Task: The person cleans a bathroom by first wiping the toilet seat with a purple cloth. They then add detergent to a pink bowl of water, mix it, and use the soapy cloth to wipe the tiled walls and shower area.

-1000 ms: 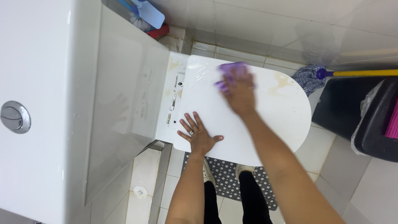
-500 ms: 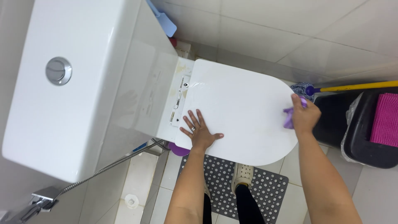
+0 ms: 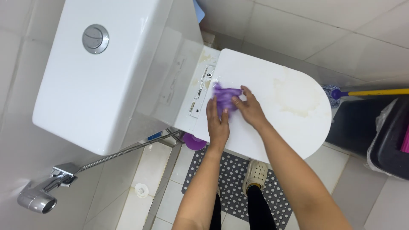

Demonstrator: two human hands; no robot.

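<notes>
both hands meet on a purple cloth (image 3: 225,99) that lies bunched on the closed white toilet lid (image 3: 272,106), at the end of the lid nearest its hinge. left hand (image 3: 218,121) lies palm down on the lid with fingers extended and close together, the fingertips resting on the near edge of the cloth; it presses rather than pinches. right hand (image 3: 249,106) comes in from the outer side of the lid, fingers curled onto the cloth's far edge, the thumb against it; whether the fabric is actually gripped between thumb and fingers cannot be told. yellowish stains mark the lid surface toward its rounded front end, well apart from the cloth. beyond the hinge end of the lid stands the white cistern (image 3: 110,72), a round chrome flush button (image 3: 95,38) on its top. below the lid, on the person's side, a grey perforated floor mat (image 3: 238,187) lies on the tiles, with one pale clog shoe (image 3: 255,174) on it. a chrome spray hose (image 3: 128,149) runs from under the hinge end of the lid to a handheld sprayer (image 3: 38,198) past the cistern. off the lid's front end lie a mop with a yellow handle (image 3: 375,92) and a dark bin (image 3: 390,140).
</notes>
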